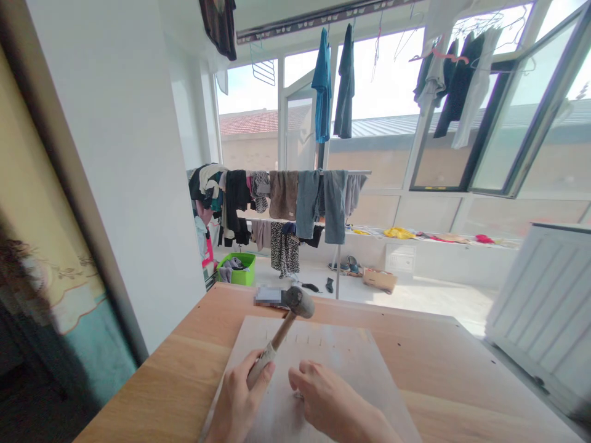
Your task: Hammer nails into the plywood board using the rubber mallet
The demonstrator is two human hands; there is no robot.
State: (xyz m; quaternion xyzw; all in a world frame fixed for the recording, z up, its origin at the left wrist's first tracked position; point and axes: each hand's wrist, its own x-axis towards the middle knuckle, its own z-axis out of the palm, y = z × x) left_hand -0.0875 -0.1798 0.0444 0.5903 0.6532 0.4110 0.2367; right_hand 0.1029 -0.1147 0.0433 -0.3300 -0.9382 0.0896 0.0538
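My left hand (244, 389) is wrapped around the light-wrapped handle of a mallet (300, 303), whose grey head is raised above the board's far edge. The pale wooden board (364, 369) lies flat on the table. Several thin nails (308, 339) stand upright in a row in its far part. My right hand (321, 394) rests low over the board's middle, fingers curled inward. A small light thing (298, 395) shows under those fingers; its kind is unclear, and the fingertips are partly hidden.
The wooden table (175, 375) spans the foreground, with a blurred flat object (270, 296) at its far edge. Beyond are a drying rack with clothes (284, 197), a green basket (242, 269) and a cardboard box (379, 280). A white radiator (545, 314) stands at right.
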